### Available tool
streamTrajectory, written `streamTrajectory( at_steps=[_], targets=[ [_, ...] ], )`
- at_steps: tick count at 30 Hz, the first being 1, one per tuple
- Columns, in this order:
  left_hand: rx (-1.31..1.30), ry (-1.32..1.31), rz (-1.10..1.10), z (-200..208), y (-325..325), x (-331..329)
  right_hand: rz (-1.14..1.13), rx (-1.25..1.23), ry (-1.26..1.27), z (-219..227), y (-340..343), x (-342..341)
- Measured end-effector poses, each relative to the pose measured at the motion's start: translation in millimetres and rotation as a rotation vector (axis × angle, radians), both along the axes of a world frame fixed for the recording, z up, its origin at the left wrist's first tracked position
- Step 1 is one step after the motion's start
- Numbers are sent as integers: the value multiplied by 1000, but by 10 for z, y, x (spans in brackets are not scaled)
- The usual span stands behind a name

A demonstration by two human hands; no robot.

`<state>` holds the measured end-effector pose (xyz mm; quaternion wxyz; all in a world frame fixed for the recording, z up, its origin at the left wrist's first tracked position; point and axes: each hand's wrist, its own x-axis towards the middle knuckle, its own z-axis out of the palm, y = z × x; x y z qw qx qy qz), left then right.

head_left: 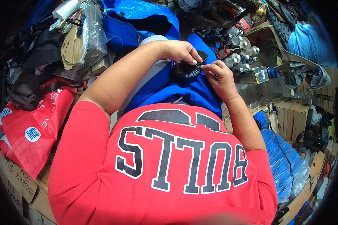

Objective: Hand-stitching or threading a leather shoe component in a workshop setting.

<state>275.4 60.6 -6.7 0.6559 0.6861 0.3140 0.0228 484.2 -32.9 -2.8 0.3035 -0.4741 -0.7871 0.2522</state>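
Observation:
A black, shiny leather shoe (187,74) rests over my lap, on blue cloth (154,88), its dark opening toward the far right. From above, my left hand (181,51) is closed on the shoe's upper edge, thumb and fingers pressed together. On the other side, my right hand (221,77) pinches with thumb and forefinger right at the shoe's rim. Whatever sits between those right fingertips is too small to make out. Part of the shoe is hidden behind my left fingers.
Ahead stands an open blue bag (142,22). Several bottles (236,56) with white and red caps crowd the right, beside a clear square container (261,74). A red bag (37,127) lies left, near a black cap (45,48). Cardboard (289,116) and blue plastic (285,161) are stacked at right.

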Motion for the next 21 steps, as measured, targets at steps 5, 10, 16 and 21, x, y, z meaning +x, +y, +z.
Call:
streamTrajectory(
  at_steps=[5, 10, 16, 21],
  targets=[
    [94, 89, -99, 89, 20, 63, 21, 167, -393, 205, -63, -130],
    [187, 100, -202, 119, 80, 133, 154, 215, -804, 486, 58, -331],
    [1022, -79, 240, -164, 26, 81, 64, -166, -250, 161, 348, -116],
    [928, 102, 285, -27, -344, -258, -87, -745, 363, 221, 304, 131]
  ],
)
